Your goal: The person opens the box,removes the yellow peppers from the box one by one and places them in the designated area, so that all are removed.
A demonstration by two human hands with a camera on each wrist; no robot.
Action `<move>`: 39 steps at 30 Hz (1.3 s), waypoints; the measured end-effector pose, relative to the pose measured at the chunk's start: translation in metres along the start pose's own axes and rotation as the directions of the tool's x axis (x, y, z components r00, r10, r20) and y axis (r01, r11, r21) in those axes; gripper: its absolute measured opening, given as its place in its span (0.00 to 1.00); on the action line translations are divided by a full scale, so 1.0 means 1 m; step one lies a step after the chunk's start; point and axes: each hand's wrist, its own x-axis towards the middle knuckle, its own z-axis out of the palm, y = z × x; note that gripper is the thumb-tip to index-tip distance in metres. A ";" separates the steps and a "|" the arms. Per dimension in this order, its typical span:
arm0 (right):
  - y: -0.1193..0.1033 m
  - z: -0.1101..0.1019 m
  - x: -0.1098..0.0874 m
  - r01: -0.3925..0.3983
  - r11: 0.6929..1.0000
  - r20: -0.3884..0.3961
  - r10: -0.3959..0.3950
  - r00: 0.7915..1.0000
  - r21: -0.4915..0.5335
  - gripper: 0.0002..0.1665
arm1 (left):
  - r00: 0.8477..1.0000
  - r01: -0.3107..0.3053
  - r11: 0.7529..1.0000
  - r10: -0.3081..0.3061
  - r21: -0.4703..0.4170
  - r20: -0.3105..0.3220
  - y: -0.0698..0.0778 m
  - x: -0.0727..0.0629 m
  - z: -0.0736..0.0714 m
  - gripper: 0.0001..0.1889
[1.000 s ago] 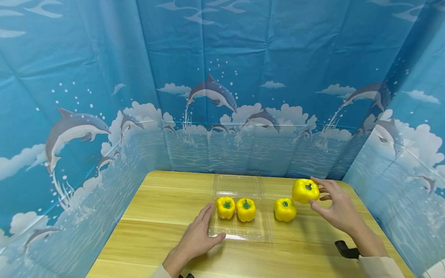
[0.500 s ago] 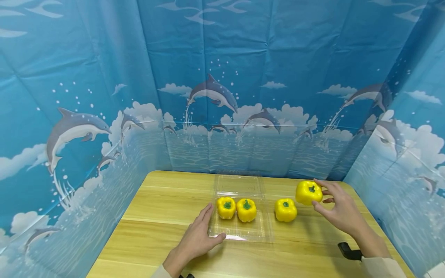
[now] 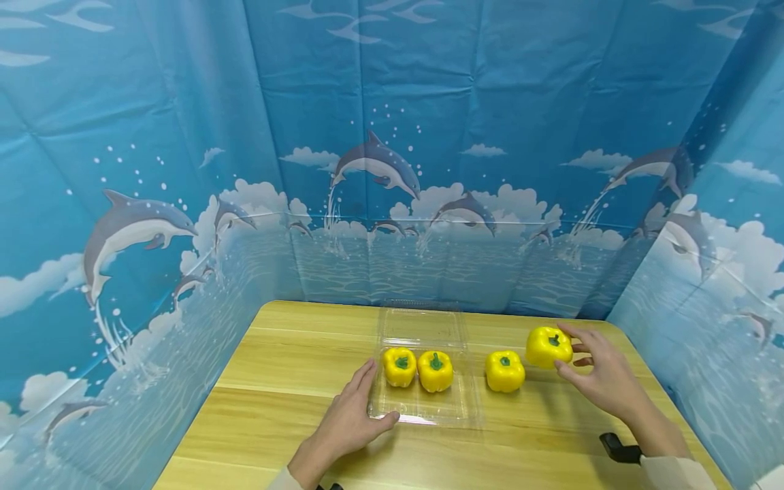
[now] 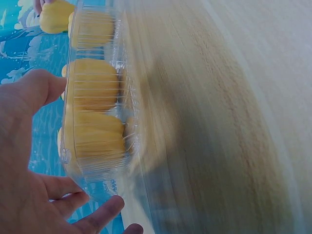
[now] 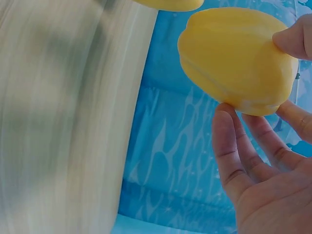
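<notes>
From the head camera I have my right hand (image 3: 603,374) pinching a yellow pepper (image 3: 549,347) between the thumb on the near side and the fingers at the far side. The pepper is up off the worktop (image 3: 294,381), over its right part, with the green stem on top and turned slightly toward me. The right wrist camera shows the same grip from low down, fingertips against the pepper's skin and the curtain (image 3: 380,82) behind it.

Just to the left of that, a loose pepper (image 3: 505,371) sits upright on the worktop, beside the box (image 3: 422,411).

My left hand (image 3: 349,418) is spread loosely around the box's near left corner, gripping nothing: fingers fairly straight along the left side, thumb by the near edge. On the left wrist camera the thumb tip meets the clear wall.

In the box, a left boxed pepper (image 3: 400,367) and a right boxed pepper (image 3: 435,371) stand side by side, stems up; I can't tell whether they touch. The lid (image 3: 422,328) is folded back toward the curtain, which is blue and printed with dolphins, clouds and waves.

A pale sleeve (image 3: 676,471) and a black mount (image 3: 620,449) show at my right wrist.
</notes>
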 end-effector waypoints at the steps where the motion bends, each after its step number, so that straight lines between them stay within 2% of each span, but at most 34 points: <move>1: 0.001 0.001 -0.001 -0.004 1.000 0.004 0.004 1.000 0.000 0.44 | 1.000 0.001 1.000 -0.001 0.000 0.000 0.000 0.000 0.000 0.61; 17: 0.020 0.009 -0.010 -0.031 0.999 0.089 0.032 0.995 -0.009 0.43 | 1.000 0.001 1.000 -0.001 0.002 0.002 0.002 -0.001 0.000 0.60; 24: 0.026 0.010 -0.012 -0.068 0.998 0.153 0.068 0.986 0.000 0.43 | 1.000 0.007 1.000 -0.007 0.004 0.003 0.002 -0.001 -0.001 0.61; 39: 0.034 0.017 -0.016 -0.109 0.994 0.224 0.107 0.969 -0.004 0.43 | 1.000 0.004 1.000 -0.004 0.002 0.004 0.002 0.000 -0.001 0.61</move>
